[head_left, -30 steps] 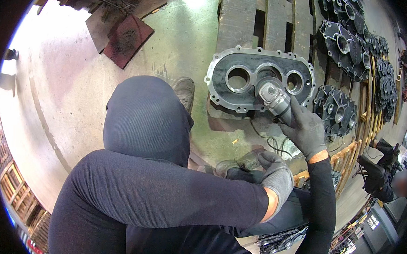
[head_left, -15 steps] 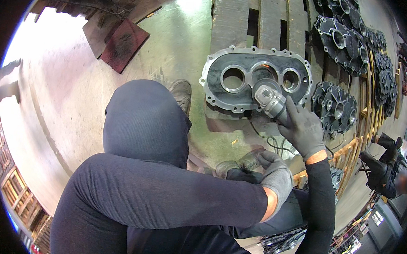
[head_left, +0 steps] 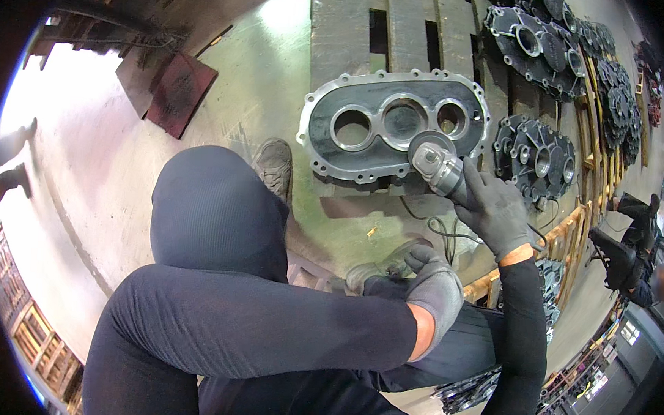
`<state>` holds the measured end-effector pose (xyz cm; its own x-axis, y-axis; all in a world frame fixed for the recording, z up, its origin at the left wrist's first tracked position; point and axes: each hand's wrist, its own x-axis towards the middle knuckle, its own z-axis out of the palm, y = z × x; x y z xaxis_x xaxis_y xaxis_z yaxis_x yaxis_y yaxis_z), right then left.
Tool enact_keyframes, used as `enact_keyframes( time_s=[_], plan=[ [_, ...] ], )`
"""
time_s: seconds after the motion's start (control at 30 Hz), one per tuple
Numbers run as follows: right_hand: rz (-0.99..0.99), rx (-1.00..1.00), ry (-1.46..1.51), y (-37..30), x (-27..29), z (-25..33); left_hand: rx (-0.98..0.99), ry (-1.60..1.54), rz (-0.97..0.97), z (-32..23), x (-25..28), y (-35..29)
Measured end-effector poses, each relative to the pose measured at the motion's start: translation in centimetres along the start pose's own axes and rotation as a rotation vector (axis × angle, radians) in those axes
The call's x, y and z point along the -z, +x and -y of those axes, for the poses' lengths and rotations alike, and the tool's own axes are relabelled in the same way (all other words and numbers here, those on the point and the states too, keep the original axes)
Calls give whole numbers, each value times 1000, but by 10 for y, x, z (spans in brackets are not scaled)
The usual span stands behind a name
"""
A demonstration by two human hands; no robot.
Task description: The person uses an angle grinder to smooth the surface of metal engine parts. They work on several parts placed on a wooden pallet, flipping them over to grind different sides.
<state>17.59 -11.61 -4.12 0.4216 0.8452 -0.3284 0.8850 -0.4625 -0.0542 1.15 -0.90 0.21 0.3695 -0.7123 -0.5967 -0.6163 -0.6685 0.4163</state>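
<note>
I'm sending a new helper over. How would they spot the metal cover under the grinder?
Find the wooden pallet at the picture's upper middle. On its near end lies a long, rounded metal cover, with the grinder in the right hand at its lower right edge. Unlike the knobby covers to its right, it shows a flat dark face and three ringed openings.

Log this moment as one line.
Right hand: gripping angle grinder | Disc: over three-hole casting, contact unclear | Casting: on wooden pallet | Left hand: gloved, no tool visible

Two gloved hands (head_left: 495,214) show, plus one grinder (head_left: 442,171) and three large openings (head_left: 404,119) in the nearest housing (head_left: 381,157).
</note>
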Motion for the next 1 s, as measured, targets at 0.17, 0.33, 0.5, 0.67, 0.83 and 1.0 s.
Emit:
enact_keyframes(
  time_s=[0.17, 0.33, 0.5, 0.67, 0.83, 1.0],
  plan=[
    [-14, -48, -3, -6, -6, -19, 26, -123, -46, 5, 12, -13],
    [-23, -105, 9, -4, -6, -35, -1, -107, -87, 2, 9, -15],
    [-45, -155, 21, -3, -10, -39, 66, -76, -174, -2, 5, -15],
    [-41, -168, 14, -6, -9, -42, 14, -111, -109, 3, 11, -12],
    [-38, -178, 3, -19, -9, -50, -3, -74, -13, 2, 6, -3],
    [9, -275, 41, -23, -12, -57, -60, -78, 127, 7, 7, 10]
  ],
)
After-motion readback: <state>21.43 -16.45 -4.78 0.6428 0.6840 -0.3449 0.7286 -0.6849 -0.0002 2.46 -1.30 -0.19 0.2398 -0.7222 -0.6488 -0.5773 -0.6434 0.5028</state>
